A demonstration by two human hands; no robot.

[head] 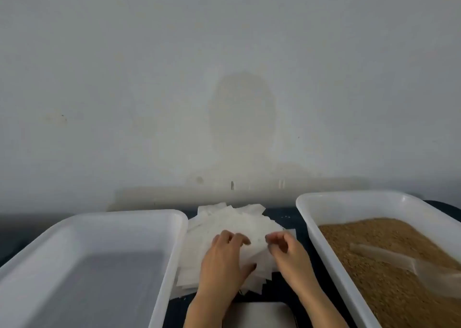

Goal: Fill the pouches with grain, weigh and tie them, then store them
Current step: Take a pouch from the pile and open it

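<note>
A loose heap of flat white pouches [232, 222] lies on the dark table between two white tubs. My left hand [224, 260] rests on the heap with its fingers bent, fingertips on the top pouch. My right hand [287, 250] is at the heap's right edge, its curled fingertips picking at a pouch edge. The right tub [309, 217] holds brown grain [389, 260] with a clear plastic scoop [399, 265] lying in it. The left tub [129, 217] has nothing in it.
A flat white scale [259, 314] lies at the front edge between my forearms, partly hidden. A pale wall stands close behind the table. The dark tabletop [294, 215] shows in the narrow gap between the tubs.
</note>
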